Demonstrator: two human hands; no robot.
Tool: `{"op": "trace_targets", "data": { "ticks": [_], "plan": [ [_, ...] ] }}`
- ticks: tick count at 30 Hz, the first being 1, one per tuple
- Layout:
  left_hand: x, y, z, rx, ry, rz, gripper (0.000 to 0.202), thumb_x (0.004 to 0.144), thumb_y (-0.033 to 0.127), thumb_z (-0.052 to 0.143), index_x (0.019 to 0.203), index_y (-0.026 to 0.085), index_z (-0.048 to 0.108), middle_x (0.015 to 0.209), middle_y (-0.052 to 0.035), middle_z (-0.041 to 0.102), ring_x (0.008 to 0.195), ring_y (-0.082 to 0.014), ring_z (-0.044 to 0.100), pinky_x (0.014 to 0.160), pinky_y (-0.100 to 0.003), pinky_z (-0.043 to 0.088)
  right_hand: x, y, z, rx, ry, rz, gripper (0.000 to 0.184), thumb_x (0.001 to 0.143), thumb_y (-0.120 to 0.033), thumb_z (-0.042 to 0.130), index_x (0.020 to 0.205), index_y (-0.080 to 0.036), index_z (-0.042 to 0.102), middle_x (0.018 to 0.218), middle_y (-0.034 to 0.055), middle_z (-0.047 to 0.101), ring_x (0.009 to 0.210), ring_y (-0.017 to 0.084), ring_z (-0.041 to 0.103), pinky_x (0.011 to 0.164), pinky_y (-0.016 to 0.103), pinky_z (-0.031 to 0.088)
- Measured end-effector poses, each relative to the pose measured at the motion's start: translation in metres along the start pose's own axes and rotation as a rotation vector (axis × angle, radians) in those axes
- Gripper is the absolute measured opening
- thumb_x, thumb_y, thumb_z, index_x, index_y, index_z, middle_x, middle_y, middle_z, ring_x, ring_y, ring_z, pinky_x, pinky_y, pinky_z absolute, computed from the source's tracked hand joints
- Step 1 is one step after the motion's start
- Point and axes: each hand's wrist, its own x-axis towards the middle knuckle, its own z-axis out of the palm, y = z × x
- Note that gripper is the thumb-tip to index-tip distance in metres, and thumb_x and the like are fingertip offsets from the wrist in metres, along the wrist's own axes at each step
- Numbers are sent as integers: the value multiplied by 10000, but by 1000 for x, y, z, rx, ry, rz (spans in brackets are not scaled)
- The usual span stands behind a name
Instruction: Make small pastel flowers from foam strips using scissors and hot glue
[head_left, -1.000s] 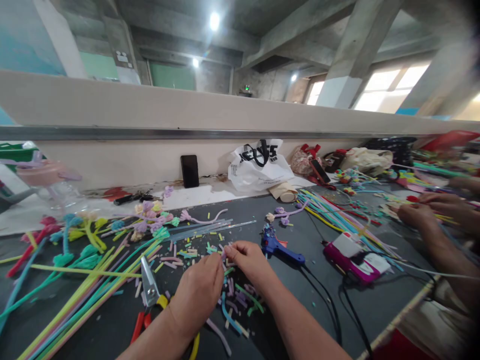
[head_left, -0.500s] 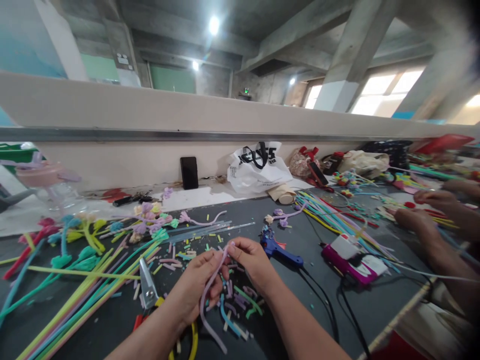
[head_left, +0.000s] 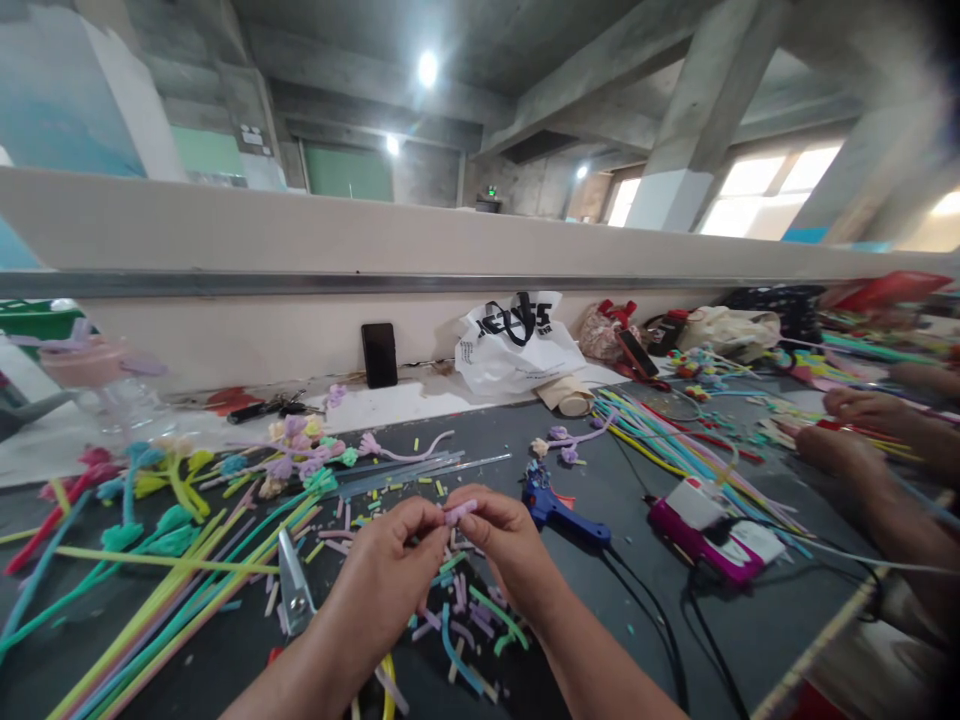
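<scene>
My left hand (head_left: pixel 390 580) and my right hand (head_left: pixel 506 545) meet over the dark table (head_left: pixel 750 620), each pinching an end of a short lilac pipe cleaner (head_left: pixel 459 512) held between them. Below them lies a scatter of cut pipe-cleaner pieces (head_left: pixel 472 610) in pink, green and blue. Pliers with a yellow handle (head_left: pixel 296 590) lie just left of my left hand. A blue glue gun (head_left: pixel 559 505) rests to the right of my right hand.
Long coloured pipe cleaners (head_left: pixel 150 590) fan out at the left, and finished flowers (head_left: pixel 300 445) lie behind them. A pink device (head_left: pixel 709 525) with cables sits at the right. Another person's hands (head_left: pixel 862 430) work at the far right. A white bag (head_left: pixel 517 345) and a phone (head_left: pixel 379 355) stand against the wall.
The long lilac pipe cleaner that trailed down from my hands is now gathered into a short piece between my fingertips. My hands have risen slightly.
</scene>
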Motion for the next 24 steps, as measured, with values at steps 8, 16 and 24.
{"op": "trace_targets", "data": {
  "ticks": [8,16,24],
  "plan": [
    [1,-3,-1,233,55,211,207,752,288,498,594,185,583,544,27,510,545,-115,463,524,-208,323,-1,0,6,97,91,73,112,667,-297,686,654,-191,650,670,-1,557,648,130,485,646,256,396],
    [9,-5,-23,219,-199,-124,280,732,401,487,568,177,526,475,47,515,317,-62,338,346,-188,232,10,0,-10,320,362,37,151,580,-281,741,636,-184,639,664,-2,576,648,118,485,666,240,403],
    [11,7,-59,358,-407,14,335,606,376,645,893,205,656,992,-44,662,887,-227,590,727,-278,443,6,6,-8,311,293,40,95,621,-234,727,682,-189,670,700,-10,603,690,112,501,700,232,389]
  ]
}}
